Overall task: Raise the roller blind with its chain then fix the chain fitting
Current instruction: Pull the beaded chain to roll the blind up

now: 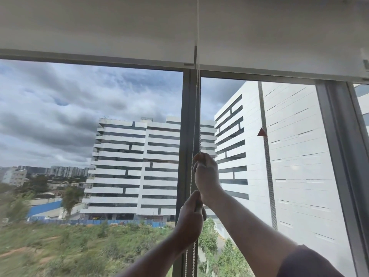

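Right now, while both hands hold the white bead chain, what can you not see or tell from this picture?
- Chain fitting: above the top edge of the head view; the white bead chain runs out of frame.
- Chain's lower loop: cut off by the bottom edge.
- Strand each hand grips: hidden inside the closed right hand and left hand.
- How far the white roller blind is rolled: its tube is out of frame.

No legible text, labels or numbers.
Only sign-like mark: a small red triangle (262, 132), pointing up, on the dark vertical strip of the white building (299, 148) seen at right through the window; nothing written on it can be made out.
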Demonstrator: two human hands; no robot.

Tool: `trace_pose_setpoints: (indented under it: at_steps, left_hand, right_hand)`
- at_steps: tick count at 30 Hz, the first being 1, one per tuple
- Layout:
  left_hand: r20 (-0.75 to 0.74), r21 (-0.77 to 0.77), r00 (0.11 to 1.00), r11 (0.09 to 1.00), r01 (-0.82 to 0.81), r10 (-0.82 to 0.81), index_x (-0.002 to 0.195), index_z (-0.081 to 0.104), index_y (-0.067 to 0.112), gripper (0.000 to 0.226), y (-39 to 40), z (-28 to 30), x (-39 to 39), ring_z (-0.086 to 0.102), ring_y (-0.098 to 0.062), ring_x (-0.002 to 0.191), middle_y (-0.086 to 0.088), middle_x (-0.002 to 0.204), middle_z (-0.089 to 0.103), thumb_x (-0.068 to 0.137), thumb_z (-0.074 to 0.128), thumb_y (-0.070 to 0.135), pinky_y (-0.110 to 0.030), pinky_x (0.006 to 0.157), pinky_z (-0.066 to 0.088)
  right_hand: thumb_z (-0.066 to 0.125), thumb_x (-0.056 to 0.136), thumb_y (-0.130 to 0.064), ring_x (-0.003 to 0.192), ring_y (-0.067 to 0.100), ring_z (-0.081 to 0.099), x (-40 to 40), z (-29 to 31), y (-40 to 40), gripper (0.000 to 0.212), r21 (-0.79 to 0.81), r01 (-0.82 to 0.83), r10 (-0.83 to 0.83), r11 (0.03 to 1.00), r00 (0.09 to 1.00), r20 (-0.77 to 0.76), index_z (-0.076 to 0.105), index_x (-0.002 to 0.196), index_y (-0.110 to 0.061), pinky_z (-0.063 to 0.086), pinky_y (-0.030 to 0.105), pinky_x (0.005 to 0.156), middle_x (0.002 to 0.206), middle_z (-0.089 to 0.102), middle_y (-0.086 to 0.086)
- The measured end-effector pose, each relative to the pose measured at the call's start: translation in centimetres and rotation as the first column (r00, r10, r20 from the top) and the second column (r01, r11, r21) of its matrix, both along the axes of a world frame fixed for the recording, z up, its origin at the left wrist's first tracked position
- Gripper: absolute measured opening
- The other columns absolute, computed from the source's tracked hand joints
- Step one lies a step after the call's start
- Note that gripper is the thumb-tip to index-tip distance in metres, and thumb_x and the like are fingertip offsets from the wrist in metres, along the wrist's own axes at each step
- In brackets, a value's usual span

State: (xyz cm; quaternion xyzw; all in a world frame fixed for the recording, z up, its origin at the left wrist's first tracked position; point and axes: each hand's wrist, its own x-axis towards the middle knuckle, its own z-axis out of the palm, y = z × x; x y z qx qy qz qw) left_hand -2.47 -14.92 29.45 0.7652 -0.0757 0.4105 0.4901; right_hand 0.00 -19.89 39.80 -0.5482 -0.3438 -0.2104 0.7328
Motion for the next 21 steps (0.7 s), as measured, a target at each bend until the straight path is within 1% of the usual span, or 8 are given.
trace_pose_setpoints:
  at_steps: [2,5,8,10,13,17,21]
  left_hand:
    - [-0.001,0.001,1.000,1.000,0.005,-0.005,0.090,0.056,0.025,0.032,0.1,-0.3,0.0,0.035,-0.011,0.046,0.005,0.055,0.047,0.106,0.030,0.016,-0.033,0.045,0.028]
    - [-0.007,0.002,1.000,1.000,0.011,-0.011,0.092,0.056,0.025,0.031,0.3,-0.2,-0.2,0.036,-0.010,0.045,0.004,0.057,0.048,0.109,0.031,0.019,-0.034,0.046,0.029]
    - [-0.009,0.009,1.000,1.000,0.028,-0.028,0.096,0.057,0.026,0.031,0.4,0.2,-0.5,0.038,-0.011,0.047,0.001,0.061,0.050,0.109,0.030,0.019,-0.032,0.046,0.031]
    - [0.000,-0.008,1.000,0.999,0.031,-0.031,0.095,0.056,0.023,0.029,0.5,0.5,-0.8,0.040,-0.012,0.049,-0.002,0.063,0.051,0.109,0.031,0.018,-0.031,0.047,0.032]
    - [0.007,-0.027,0.999,0.999,0.047,-0.047,0.094,0.055,0.015,0.027,0.5,1.0,-1.2,0.040,-0.013,0.051,-0.001,0.063,0.050,0.109,0.032,0.015,-0.029,0.048,0.032]
    - [0.008,-0.025,0.998,0.998,0.061,-0.061,0.094,0.056,0.017,0.028,0.3,1.7,-1.6,0.038,-0.011,0.049,0.004,0.059,0.048,0.110,0.033,0.021,-0.030,0.051,0.032]
    - [-0.002,-0.042,0.995,0.994,0.100,-0.100,0.094,0.053,0.009,0.030,0.0,1.9,-1.8,0.036,-0.010,0.048,0.004,0.060,0.046,0.111,0.032,0.024,-0.029,0.048,0.030]
  right_hand:
    - [0.038,0.097,0.000,0.065,0.017,0.044,0.1,-0.3,-0.1,0.034,-0.008,0.007,-0.007,1.000,1.000,-0.003,0.064,0.087,-0.021,0.035,0.028,0.057,0.071,0.052,-0.001]
    - [0.038,0.099,0.000,0.061,0.014,0.043,0.1,-0.2,-0.2,0.035,-0.011,-0.002,0.002,1.000,1.000,-0.017,0.064,0.089,-0.021,0.034,0.026,0.056,0.072,0.054,-0.002]
    - [0.038,0.102,-0.004,0.057,0.013,0.041,-0.2,0.1,-0.1,0.034,0.003,-0.061,0.061,0.998,0.997,-0.045,0.065,0.093,-0.022,0.033,0.026,0.053,0.072,0.051,0.000]
    - [0.037,0.104,-0.008,0.053,0.012,0.038,-0.3,0.2,-0.2,0.035,0.014,-0.082,0.083,0.997,0.995,-0.062,0.066,0.093,-0.025,0.032,0.026,0.049,0.068,0.049,-0.001]
    - [0.036,0.106,-0.013,0.046,0.010,0.034,-0.4,0.3,-0.3,0.035,0.027,-0.108,0.110,0.994,0.991,-0.081,0.067,0.094,-0.024,0.029,0.024,0.043,0.063,0.046,-0.002]
    - [0.038,0.108,-0.018,0.046,0.010,0.037,-0.5,0.3,-0.5,0.031,0.037,-0.126,0.129,0.991,0.987,-0.091,0.067,0.097,-0.020,0.031,0.024,0.042,0.063,0.047,-0.002]
    - [0.038,0.110,-0.021,0.047,0.011,0.036,-0.4,0.1,-0.8,0.030,0.032,-0.156,0.159,0.987,0.981,-0.109,0.066,0.101,-0.015,0.031,0.026,0.044,0.064,0.046,-0.003]
